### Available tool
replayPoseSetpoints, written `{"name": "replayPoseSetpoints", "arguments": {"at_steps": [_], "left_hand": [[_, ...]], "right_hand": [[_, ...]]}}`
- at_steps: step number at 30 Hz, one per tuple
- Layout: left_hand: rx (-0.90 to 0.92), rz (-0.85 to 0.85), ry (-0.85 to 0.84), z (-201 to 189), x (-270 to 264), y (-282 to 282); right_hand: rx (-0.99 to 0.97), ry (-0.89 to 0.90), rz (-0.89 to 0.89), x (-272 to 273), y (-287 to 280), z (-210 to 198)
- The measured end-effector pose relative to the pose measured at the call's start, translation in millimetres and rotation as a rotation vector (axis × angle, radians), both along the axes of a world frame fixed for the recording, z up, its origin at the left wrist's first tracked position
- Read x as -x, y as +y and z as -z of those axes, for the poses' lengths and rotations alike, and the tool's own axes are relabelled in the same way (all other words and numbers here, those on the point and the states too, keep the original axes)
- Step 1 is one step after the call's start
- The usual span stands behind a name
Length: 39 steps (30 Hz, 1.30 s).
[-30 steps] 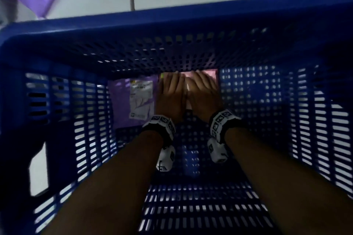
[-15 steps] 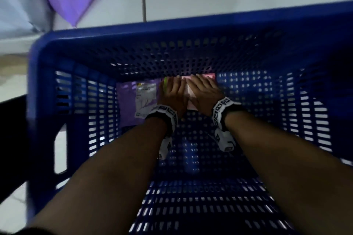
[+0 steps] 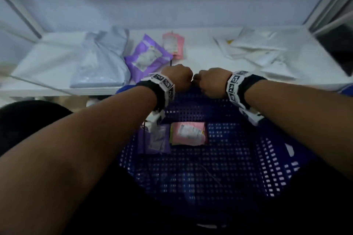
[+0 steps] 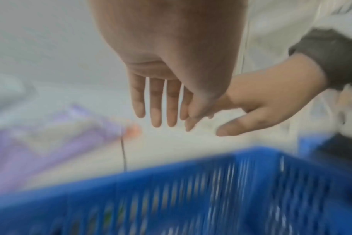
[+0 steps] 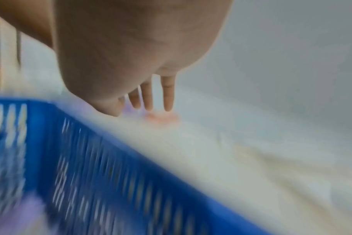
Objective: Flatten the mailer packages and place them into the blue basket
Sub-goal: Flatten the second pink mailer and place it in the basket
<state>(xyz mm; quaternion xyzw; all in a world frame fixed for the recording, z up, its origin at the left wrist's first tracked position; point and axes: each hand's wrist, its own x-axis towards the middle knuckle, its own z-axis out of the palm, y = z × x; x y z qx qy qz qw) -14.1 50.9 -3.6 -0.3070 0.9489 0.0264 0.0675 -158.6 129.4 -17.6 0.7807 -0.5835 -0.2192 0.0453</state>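
The blue basket (image 3: 219, 168) stands in front of me, below the white table. A pink mailer (image 3: 188, 133) and a purple mailer (image 3: 154, 139) lie flat side by side on its floor. My left hand (image 3: 176, 79) and right hand (image 3: 209, 82) hover close together over the basket's far rim, at the table's edge. The left wrist view shows the left fingers (image 4: 157, 103) hanging straight and holding nothing. In the right wrist view the right fingers (image 5: 151, 95) hang straight too, above the blurred basket wall (image 5: 90, 159).
On the table (image 3: 200, 59) lie a large grey-lavender mailer (image 3: 101, 57), a purple mailer (image 3: 147, 57), a pink mailer (image 3: 172, 45) and several white mailers (image 3: 254, 47) at the right. Metal frame posts stand at the table's corners.
Both hands have left the pink mailer they pressed on the basket floor and risen to the far rim. The head view has lifted and now shows the table.
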Motion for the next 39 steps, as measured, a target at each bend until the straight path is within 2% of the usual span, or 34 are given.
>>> {"name": "replayPoseSetpoints", "arguments": {"at_steps": [3,5,7,10,14,18,21,24,27,32,36,39], "left_hand": [[0.040,-0.094,0.148,-49.1,-8.1,-5.7],[0.034,-0.154,0.233,-70.0,-11.9,-13.1],[0.018,-0.202,0.303,-84.1,-16.8,-27.3],[-0.055,-0.319,0.382,-86.3,-32.1,-58.0],[-0.148,-0.494,0.480,-76.1,-65.6,-105.6],[-0.198,-0.655,0.652,-75.6,-95.6,-156.1],[-0.259,-0.700,0.626,-69.5,-109.7,-182.8],[-0.295,-0.745,0.548,-45.6,-121.4,-201.5],[-0.303,-0.747,0.511,-36.2,-122.8,-200.2],[-0.341,-0.616,0.491,-25.2,-96.6,-189.3],[-0.378,-0.560,0.458,-9.2,-61.4,-180.2],[-0.425,-0.506,0.442,-0.3,-35.1,-169.6]], "right_hand": [[0.122,-0.020,0.032,-4.7,-11.1,-59.9],[0.168,-0.056,0.078,-12.2,-20.4,-85.7],[0.185,-0.105,0.121,-23.0,-35.3,-104.9],[0.175,-0.149,0.146,-41.3,-66.0,-113.4],[0.120,-0.187,0.149,-64.1,-113.2,-103.7],[0.058,-0.216,0.160,-89.9,-164.6,-88.0],[-0.006,-0.219,0.197,-105.1,-195.4,-77.9],[-0.051,-0.209,0.229,-114.4,-216.3,-61.5],[-0.085,-0.186,0.229,-120.5,-230.9,-47.0],[-0.053,-0.254,0.254,-113.7,-239.8,-30.6],[0.045,-0.268,0.350,-80.5,-237.7,-32.2],[0.133,-0.319,0.473,-46.1,-229.0,-18.7]]}}
